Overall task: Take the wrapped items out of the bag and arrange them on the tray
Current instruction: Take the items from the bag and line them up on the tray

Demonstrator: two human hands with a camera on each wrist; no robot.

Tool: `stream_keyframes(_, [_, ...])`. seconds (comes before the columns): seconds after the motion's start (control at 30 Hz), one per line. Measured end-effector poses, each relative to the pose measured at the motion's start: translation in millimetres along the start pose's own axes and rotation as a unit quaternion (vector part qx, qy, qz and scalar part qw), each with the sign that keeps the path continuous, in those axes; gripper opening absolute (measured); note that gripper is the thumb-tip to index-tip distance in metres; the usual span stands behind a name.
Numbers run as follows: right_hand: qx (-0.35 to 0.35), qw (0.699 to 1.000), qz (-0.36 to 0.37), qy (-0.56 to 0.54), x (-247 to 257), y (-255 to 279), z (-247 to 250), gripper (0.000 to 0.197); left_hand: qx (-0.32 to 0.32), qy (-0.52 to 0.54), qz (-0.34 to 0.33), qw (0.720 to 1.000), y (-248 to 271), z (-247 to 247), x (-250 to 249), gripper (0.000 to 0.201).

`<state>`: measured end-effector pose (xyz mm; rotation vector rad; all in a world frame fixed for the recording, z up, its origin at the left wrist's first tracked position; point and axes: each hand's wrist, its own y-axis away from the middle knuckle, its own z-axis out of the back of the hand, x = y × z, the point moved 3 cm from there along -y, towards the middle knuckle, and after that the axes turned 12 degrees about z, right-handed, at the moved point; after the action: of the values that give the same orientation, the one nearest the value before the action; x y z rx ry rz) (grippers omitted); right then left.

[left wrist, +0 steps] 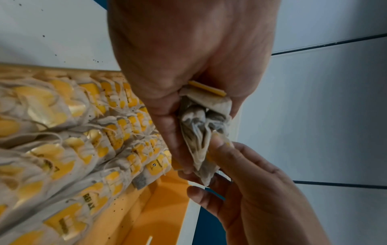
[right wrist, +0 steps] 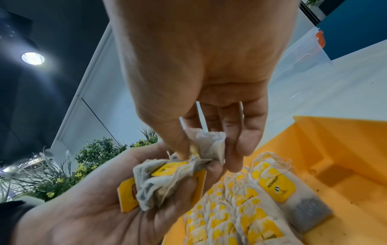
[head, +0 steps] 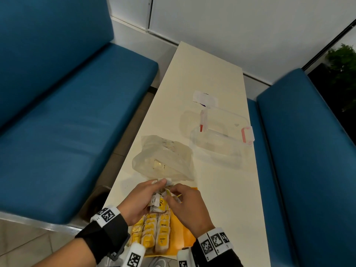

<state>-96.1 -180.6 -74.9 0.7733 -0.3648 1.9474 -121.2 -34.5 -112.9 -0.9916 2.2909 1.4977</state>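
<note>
My left hand [head: 154,193] grips a crumpled bunch of tea bags [head: 159,203] with yellow tags, held just above the yellow tray [head: 181,234]. My right hand [head: 171,195] pinches one tea bag [right wrist: 209,140] at the top of that bunch between thumb and fingers. On the tray's left part, several tea bags [head: 152,232] lie in neat overlapping rows. The translucent plastic bag [head: 163,158] lies slumped on the table just beyond my hands, its mouth toward me. In the left wrist view the bunch [left wrist: 199,129] hangs from my left hand's fingers.
A clear plastic container [head: 219,143] with red clasps and its lid [head: 223,116] sit beyond the bag on the white table [head: 221,189]. A white paper piece [head: 205,98] lies farther back. Blue benches [head: 67,112] flank the narrow table on both sides.
</note>
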Motion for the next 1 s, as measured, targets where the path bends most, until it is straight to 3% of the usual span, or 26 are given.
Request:
stream_keyframes(0.27, [-0.023,0.998,0.0,0.051,-4,0,7,0.019,0.006,0.021,0.014,1.0,1,7,3,0.039])
stream_keyframes(0.5, [-0.018,0.999,-0.002,0.033,-2,5,15,0.012,0.009,0.013,0.006,1.0,5,9,3,0.046])
stream_keyframes(0.67, [-0.031,0.999,0.026,0.012,-1,6,26,0.012,0.026,0.042,0.019,0.999,8,11,7,0.041])
stream_keyframes(0.77, [-0.051,0.998,-0.018,-0.036,-10,7,36,0.018,0.026,0.044,0.017,0.999,9,14,8,0.038])
stream_keyframes(1.0, [0.0,0.991,-0.131,-0.042,-32,12,34,0.014,0.014,0.039,0.015,0.999,9,22,9,0.044])
